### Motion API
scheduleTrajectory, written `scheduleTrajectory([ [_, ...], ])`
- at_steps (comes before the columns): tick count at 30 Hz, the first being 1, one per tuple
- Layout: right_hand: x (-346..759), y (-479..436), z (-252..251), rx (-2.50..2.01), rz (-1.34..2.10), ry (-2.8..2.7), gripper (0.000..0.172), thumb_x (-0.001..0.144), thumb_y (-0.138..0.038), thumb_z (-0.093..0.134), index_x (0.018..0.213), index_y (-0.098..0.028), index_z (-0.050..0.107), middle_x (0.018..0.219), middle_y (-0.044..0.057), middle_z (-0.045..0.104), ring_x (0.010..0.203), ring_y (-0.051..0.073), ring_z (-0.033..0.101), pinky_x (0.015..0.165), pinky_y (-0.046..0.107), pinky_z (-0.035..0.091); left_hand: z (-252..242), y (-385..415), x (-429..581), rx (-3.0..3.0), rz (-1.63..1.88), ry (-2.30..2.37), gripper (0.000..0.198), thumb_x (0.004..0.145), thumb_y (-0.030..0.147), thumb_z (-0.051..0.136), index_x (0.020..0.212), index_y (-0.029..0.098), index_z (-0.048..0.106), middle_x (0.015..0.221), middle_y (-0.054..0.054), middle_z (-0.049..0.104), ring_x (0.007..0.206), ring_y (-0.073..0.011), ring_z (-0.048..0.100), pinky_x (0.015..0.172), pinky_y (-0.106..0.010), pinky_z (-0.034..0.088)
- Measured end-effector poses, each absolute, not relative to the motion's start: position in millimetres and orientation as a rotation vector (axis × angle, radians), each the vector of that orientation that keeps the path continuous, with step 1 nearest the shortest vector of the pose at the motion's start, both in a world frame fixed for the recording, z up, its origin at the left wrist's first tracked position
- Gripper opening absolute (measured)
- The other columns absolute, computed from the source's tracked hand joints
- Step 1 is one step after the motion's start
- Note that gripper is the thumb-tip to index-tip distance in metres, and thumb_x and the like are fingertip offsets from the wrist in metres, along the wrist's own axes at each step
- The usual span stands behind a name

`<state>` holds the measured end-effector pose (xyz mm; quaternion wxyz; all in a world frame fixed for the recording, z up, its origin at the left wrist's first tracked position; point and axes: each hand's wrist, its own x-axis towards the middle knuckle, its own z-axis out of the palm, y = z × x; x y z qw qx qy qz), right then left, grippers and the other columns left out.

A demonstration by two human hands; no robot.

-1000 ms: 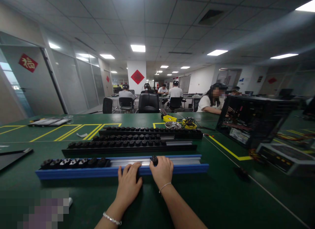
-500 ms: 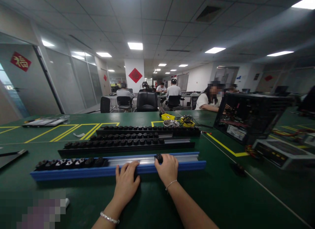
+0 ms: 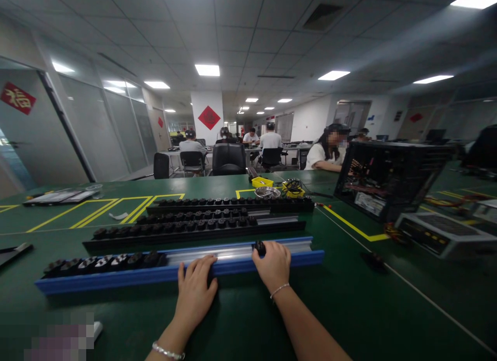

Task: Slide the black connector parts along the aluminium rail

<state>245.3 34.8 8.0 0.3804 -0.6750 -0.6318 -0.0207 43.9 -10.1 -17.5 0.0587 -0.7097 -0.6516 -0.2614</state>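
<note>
A long blue track rail (image 3: 116,279) with a silver inner channel lies across the green table before me. Several black socket modules (image 3: 104,262) sit side by side in its left part. My left hand (image 3: 196,288) rests on the rail's front edge near the middle, fingers spread and stretched out. Toward the rail's right end, my right hand (image 3: 274,262) pinches a single black socket module (image 3: 259,247) at the channel. The underside of that module is hidden, so I cannot tell how deep it sits.
Behind the blue rail lie black rails (image 3: 279,227) with rows of similar modules. An open computer case (image 3: 404,174) and a power supply unit (image 3: 446,236) stand at the right. Yellow trays (image 3: 262,182) and a metal dish (image 3: 267,192) sit farther back. A person (image 3: 328,151) works across the table.
My right hand has shifted right along the rail, with the black socket module in its fingers. My left hand stays on the front edge. The whole view has swung slightly.
</note>
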Motion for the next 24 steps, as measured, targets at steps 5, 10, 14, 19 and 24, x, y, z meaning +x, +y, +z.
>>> scheduleTrajectory([
  [5,248,37,4,-1.739,-0.107,-1.577,0.018,0.073,-0.032,0.049,0.076,-0.018,0.060,0.078,0.005,0.060,0.086,0.020,0.049,0.088,0.034,0.025,-18,-9,43,-2.144,-0.804,-1.987,0.045,0.073,0.018,0.044,0.116,0.031,0.050,0.122,0.000,0.055,0.115,-0.0202,0.042,0.105,-0.052,0.006],
  [10,252,39,1,-1.765,-0.175,-1.541,0.016,0.072,-0.031,0.049,0.075,-0.019,0.058,0.078,0.005,0.061,0.085,0.020,0.049,0.088,0.034,0.025,-18,-8,42,-2.127,-0.812,-1.991,0.044,0.074,0.019,0.044,0.115,0.031,0.051,0.123,0.000,0.054,0.115,-0.0200,0.042,0.105,-0.050,0.008],
  [14,258,41,0,-1.788,-0.191,-1.515,0.017,0.071,-0.033,0.049,0.072,-0.019,0.058,0.077,0.005,0.060,0.084,0.021,0.049,0.089,0.035,0.024,-17,-9,41,-2.122,-0.817,-1.986,0.043,0.074,0.019,0.043,0.115,0.032,0.051,0.122,0.001,0.055,0.115,-0.0197,0.042,0.105,-0.050,0.009],
  [19,263,43,0,-1.837,-0.197,-1.482,0.019,0.071,-0.033,0.047,0.075,-0.018,0.059,0.078,0.007,0.061,0.085,0.022,0.049,0.090,0.036,0.023,-14,-10,41,-2.140,-0.822,-1.988,0.043,0.074,0.019,0.043,0.114,0.032,0.051,0.122,0.001,0.055,0.115,-0.0193,0.043,0.105,-0.049,0.009],
  [24,271,42,4,-1.882,-0.135,-1.506,0.024,0.071,-0.034,0.046,0.080,-0.017,0.060,0.083,0.008,0.062,0.088,0.022,0.050,0.091,0.036,0.023,-11,-9,39,-2.091,-0.833,-2.027,0.041,0.074,0.019,0.044,0.111,0.033,0.054,0.120,0.001,0.056,0.113,-0.0200,0.044,0.105,-0.051,0.009],
])
